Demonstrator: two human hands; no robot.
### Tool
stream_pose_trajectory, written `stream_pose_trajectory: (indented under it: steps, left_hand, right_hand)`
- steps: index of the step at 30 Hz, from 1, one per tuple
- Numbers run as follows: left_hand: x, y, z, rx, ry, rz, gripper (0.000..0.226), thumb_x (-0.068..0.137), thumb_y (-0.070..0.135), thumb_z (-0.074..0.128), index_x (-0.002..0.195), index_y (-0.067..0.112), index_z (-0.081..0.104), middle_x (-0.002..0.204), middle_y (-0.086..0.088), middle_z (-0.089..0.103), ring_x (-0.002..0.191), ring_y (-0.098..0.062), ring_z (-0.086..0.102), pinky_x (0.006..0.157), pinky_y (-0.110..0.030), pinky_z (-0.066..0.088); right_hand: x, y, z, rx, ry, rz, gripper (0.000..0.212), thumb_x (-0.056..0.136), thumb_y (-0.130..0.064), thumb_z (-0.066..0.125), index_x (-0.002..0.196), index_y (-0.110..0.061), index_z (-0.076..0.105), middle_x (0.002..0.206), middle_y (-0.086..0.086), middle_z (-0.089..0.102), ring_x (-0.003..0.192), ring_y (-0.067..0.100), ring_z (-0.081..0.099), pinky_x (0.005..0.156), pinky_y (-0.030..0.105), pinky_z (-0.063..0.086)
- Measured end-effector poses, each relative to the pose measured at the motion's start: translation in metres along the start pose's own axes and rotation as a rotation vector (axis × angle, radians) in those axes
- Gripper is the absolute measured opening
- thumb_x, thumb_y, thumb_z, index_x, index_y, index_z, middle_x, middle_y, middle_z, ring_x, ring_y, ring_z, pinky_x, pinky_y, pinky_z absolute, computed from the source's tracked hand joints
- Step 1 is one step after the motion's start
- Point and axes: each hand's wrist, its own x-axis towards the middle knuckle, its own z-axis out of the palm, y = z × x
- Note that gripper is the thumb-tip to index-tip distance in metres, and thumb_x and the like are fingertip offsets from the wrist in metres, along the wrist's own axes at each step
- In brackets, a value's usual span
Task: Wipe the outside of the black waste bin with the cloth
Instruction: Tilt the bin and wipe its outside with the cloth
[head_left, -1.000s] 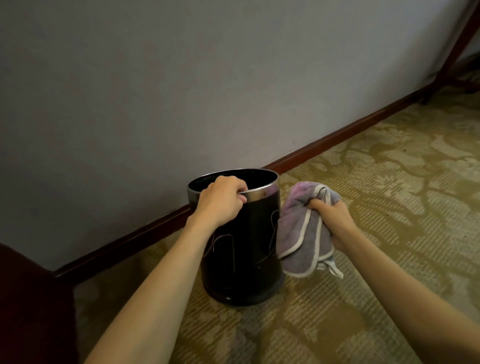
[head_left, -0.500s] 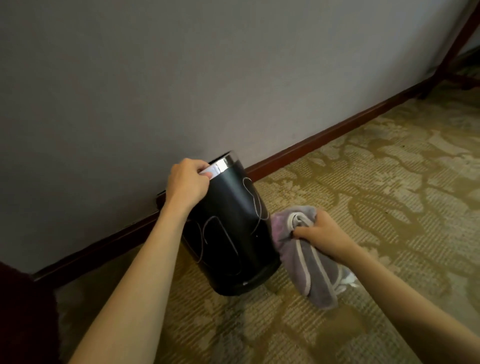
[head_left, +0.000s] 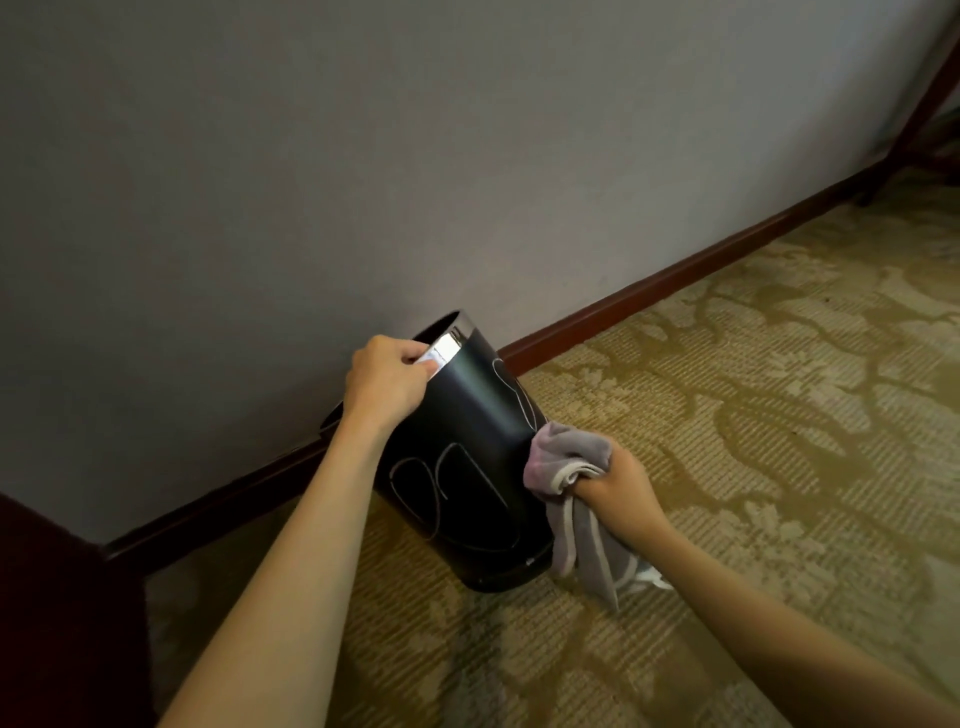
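Note:
The black waste bin (head_left: 467, 467) with thin white line drawings and a shiny metal rim stands on the carpet, tilted away toward the wall. My left hand (head_left: 387, 382) grips its rim at the top. My right hand (head_left: 618, 486) holds a bunched grey-purple cloth (head_left: 566, 457) with a white border, pressed against the bin's right side about halfway up. The cloth's loose end hangs down to the carpet beside the bin's base.
A grey wall (head_left: 415, 156) with a dark red-brown skirting board (head_left: 649, 288) runs right behind the bin. Patterned olive carpet (head_left: 779, 389) covers the floor to the right and front. Dark wooden furniture (head_left: 57, 613) fills the lower left corner.
The bin went from upright to tilted back toward the wall under my left hand. My right hand dropped with the cloth, then rose slightly along the bin's right side.

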Motion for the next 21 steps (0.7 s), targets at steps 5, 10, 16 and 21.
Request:
stream_pose_trajectory:
  steps: [5, 10, 16, 21]
  left_hand:
    - [-0.01, 0.012, 0.014, 0.027, -0.086, 0.096, 0.019, 0.087, 0.022, 0.065, 0.103, 0.022, 0.075, 0.091, -0.002, 0.074, 0.092, -0.025, 0.066, 0.075, -0.03, 0.048]
    - [-0.02, 0.021, 0.023, 0.089, -0.147, 0.166, 0.013, 0.088, 0.026, 0.063, 0.091, 0.029, 0.075, 0.078, 0.001, 0.068, 0.085, -0.031, 0.063, 0.068, -0.034, 0.049]
    - [-0.012, 0.011, 0.013, 0.065, -0.083, 0.108, 0.019, 0.088, 0.026, 0.063, 0.103, 0.03, 0.074, 0.101, -0.001, 0.073, 0.098, -0.025, 0.064, 0.085, -0.041, 0.053]
    - [-0.005, 0.002, 0.006, 0.021, -0.097, 0.055, 0.018, 0.086, 0.023, 0.067, 0.102, 0.024, 0.075, 0.099, -0.003, 0.074, 0.097, -0.022, 0.065, 0.088, -0.036, 0.051]
  right_hand:
    - [0.022, -0.041, 0.011, 0.002, 0.022, -0.083, 0.032, 0.082, -0.007, 0.068, 0.112, -0.02, 0.068, 0.106, -0.001, 0.074, 0.098, 0.008, 0.07, 0.082, 0.02, 0.056]
    - [0.032, -0.05, 0.006, 0.047, 0.056, -0.107, 0.035, 0.078, -0.011, 0.07, 0.112, -0.021, 0.067, 0.102, -0.007, 0.074, 0.09, -0.003, 0.069, 0.071, 0.008, 0.05]
    - [-0.005, 0.02, -0.023, -0.271, 0.018, 0.131, 0.022, 0.084, -0.015, 0.07, 0.105, -0.02, 0.07, 0.1, -0.004, 0.074, 0.097, 0.011, 0.069, 0.083, 0.028, 0.055]
    - [-0.012, 0.022, -0.018, -0.255, 0.059, 0.256, 0.026, 0.083, -0.01, 0.067, 0.107, -0.016, 0.072, 0.099, 0.003, 0.075, 0.097, 0.02, 0.07, 0.091, 0.043, 0.056]
